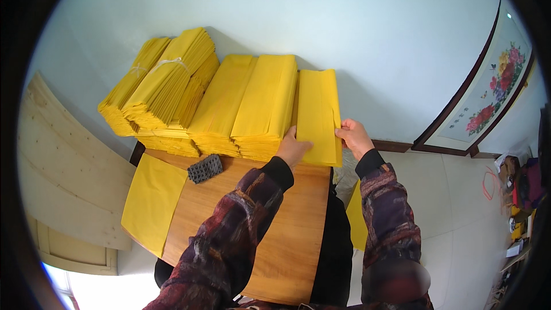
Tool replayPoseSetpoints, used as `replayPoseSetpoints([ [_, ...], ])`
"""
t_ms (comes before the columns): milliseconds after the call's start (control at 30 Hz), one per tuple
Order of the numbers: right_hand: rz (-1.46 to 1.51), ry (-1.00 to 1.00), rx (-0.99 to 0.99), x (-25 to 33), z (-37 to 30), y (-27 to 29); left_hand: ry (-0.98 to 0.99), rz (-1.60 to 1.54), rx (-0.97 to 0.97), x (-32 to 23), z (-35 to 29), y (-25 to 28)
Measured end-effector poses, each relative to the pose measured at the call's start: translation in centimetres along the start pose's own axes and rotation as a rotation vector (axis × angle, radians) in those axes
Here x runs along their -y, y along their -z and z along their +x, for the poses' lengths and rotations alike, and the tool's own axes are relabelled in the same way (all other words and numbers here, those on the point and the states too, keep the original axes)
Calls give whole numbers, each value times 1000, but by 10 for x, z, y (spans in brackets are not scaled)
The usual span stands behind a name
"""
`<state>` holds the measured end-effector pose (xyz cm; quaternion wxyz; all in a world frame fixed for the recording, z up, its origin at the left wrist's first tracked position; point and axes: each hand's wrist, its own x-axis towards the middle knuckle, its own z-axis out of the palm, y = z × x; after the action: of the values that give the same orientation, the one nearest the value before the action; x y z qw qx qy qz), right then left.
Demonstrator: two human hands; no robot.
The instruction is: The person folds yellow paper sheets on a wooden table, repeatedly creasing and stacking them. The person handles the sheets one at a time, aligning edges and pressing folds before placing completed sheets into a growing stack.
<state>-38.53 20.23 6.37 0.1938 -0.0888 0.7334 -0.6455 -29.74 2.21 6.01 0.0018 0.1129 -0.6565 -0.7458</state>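
Observation:
A folded yellow paper sheet [317, 109] lies at the right end of a row of yellow stacks, its right side reaching the table's edge. My right hand [354, 137] pinches its right edge between thumb and fingers. At the sheet's lower left, my left hand [294, 149] grips the side, the thumb over the paper and the other fingers partly hidden. Just left of that hand stands a neat stack of folded yellow paper [267, 97], with another like stack [224, 100] beside it. What lies beneath the folded sheet is mostly hidden.
Bundles tied with white string [172, 74] are piled at the back left against the wall. A dark grey textured block [205, 169] and a flat yellow sheet [152, 204] rest on the wooden table [287, 235]. A flower picture [488, 92] leans at the right.

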Motion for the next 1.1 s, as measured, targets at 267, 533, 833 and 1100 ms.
replayPoseSetpoints([
  [267, 37, -3, -43, -8, 26, -8, 35, 34, -114, -5, -24, -10],
  [533, 1, 1, -55, -13, 31, -10, -62, -89, -96, 11, -43, -11],
  [833, -171, 93, -140, -26, 41, -11, -5, -47, -139, 37, -49, 0],
  [1100, -535, 131, -252, -33, 41, -11, -48, 64, -106, 53, -46, 5],
])
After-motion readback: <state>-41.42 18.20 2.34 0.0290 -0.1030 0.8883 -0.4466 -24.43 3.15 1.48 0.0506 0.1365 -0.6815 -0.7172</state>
